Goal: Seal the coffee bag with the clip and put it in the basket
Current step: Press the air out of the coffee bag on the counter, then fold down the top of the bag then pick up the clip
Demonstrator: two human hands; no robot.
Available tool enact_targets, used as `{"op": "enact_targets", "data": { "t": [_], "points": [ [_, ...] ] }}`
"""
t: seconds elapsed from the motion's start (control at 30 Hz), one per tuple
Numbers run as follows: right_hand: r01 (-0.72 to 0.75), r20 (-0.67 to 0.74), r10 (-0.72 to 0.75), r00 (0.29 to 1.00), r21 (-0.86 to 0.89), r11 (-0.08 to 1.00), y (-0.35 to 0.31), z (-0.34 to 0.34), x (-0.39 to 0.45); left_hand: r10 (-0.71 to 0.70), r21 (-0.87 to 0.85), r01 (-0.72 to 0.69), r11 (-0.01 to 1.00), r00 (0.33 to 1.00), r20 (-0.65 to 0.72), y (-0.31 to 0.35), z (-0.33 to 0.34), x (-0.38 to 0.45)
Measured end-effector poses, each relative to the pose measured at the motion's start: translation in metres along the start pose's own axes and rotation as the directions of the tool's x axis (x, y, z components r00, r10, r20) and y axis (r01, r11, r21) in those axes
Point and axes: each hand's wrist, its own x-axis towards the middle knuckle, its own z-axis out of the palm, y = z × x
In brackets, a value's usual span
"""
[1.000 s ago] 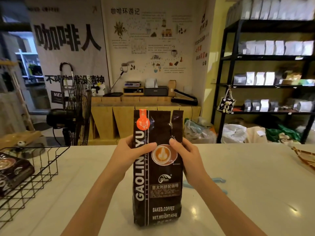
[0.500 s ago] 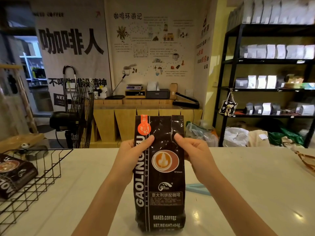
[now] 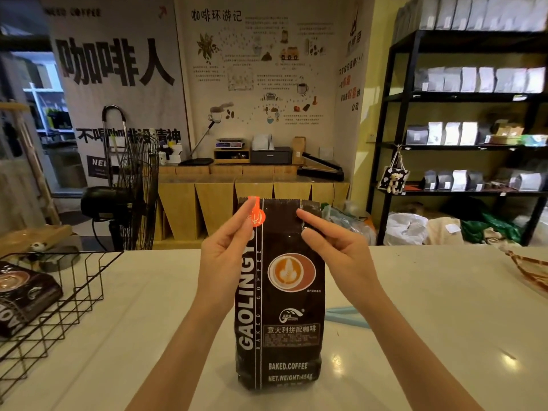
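A tall dark coffee bag [image 3: 278,307] with a latte picture stands upright on the white counter in front of me. My left hand [image 3: 226,256] pinches the bag's upper left edge near the orange label. At the upper right edge my right hand [image 3: 332,250] pinches the bag between thumb and forefinger. The bag's top is flat and unfolded. A light blue clip [image 3: 347,317] lies on the counter just right of the bag, partly hidden behind my right forearm. At the far left stands the black wire basket [image 3: 74,295].
Another dark coffee bag [image 3: 23,295] lies inside the basket. A woven tray edge [image 3: 530,268] shows at the counter's right side. Behind the counter are a black fan [image 3: 130,197], a wooden bench and a black shelf [image 3: 468,120] with pouches.
Both hands have slid up the bag from around its middle to its top corners. The view has tilted slightly, so the bag sits lower in the frame.
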Motion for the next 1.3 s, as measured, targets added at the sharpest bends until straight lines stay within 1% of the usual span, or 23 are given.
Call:
{"op": "enact_targets", "data": {
  "t": [0.1, 0.2, 0.27, 0.33, 0.43, 0.53, 0.63, 0.77, 0.87, 0.93, 1.07, 1.3],
  "points": [
    [-0.04, 0.086, 0.041, 0.995, -0.009, 0.999, -0.005, -0.008, 0.0, -0.067, 0.126, 0.055, 0.99, 0.993, 0.094, 0.006, -0.008, 0.0],
    [-0.094, 0.172, 0.1, 0.98, -0.046, 0.995, -0.008, -0.015, 0.002, -0.103, 0.366, 0.017, 0.93, 0.97, 0.218, 0.014, -0.016, 0.001],
    [-0.113, 0.226, 0.137, 0.964, -0.117, 0.987, -0.012, -0.02, 0.005, -0.126, 0.473, -0.019, 0.881, 0.954, 0.273, 0.019, -0.02, 0.004],
    [-0.102, 0.268, 0.155, 0.951, -0.203, 0.974, -0.015, -0.023, 0.006, -0.145, 0.544, -0.041, 0.838, 0.944, 0.295, 0.023, -0.022, 0.006],
    [-0.077, 0.301, 0.172, 0.938, -0.303, 0.95, -0.019, -0.026, 0.01, -0.157, 0.588, -0.055, 0.807, 0.94, 0.303, 0.023, -0.023, 0.009],
    [-0.072, 0.322, 0.181, 0.929, -0.321, 0.944, -0.02, -0.027, 0.012, -0.155, 0.589, -0.054, 0.807, 0.941, 0.3, 0.023, -0.023, 0.009],
    [-0.092, 0.329, 0.2, 0.923, -0.317, 0.944, -0.022, -0.026, 0.013, -0.171, 0.559, -0.026, 0.829, 0.939, 0.297, 0.022, -0.024, 0.01],
    [-0.125, 0.299, 0.227, 0.927, -0.324, 0.938, -0.022, -0.024, 0.012, -0.212, 0.496, 0.053, 0.867, 0.939, 0.27, 0.023, -0.022, 0.008],
    [-0.167, 0.281, 0.26, 0.924, -0.315, 0.934, -0.019, -0.023, 0.011, -0.207, 0.488, 0.066, 0.87, 0.948, 0.241, 0.021, -0.021, 0.008],
    [-0.151, 0.265, 0.243, 0.933, -0.324, 0.934, -0.019, -0.021, 0.01, -0.204, 0.474, 0.079, 0.877, 0.954, 0.219, 0.02, -0.02, 0.008],
    [-0.164, 0.263, 0.22, 0.939, -0.218, 0.962, -0.018, -0.022, 0.009, -0.191, 0.42, 0.092, 0.903, 0.961, 0.2, 0.021, -0.018, 0.007],
    [-0.175, 0.169, 0.2, 0.965, -0.15, 0.973, -0.012, -0.02, 0.01, -0.169, 0.327, 0.106, 0.939, 0.97, 0.172, 0.016, -0.017, 0.007]
  ]
}}
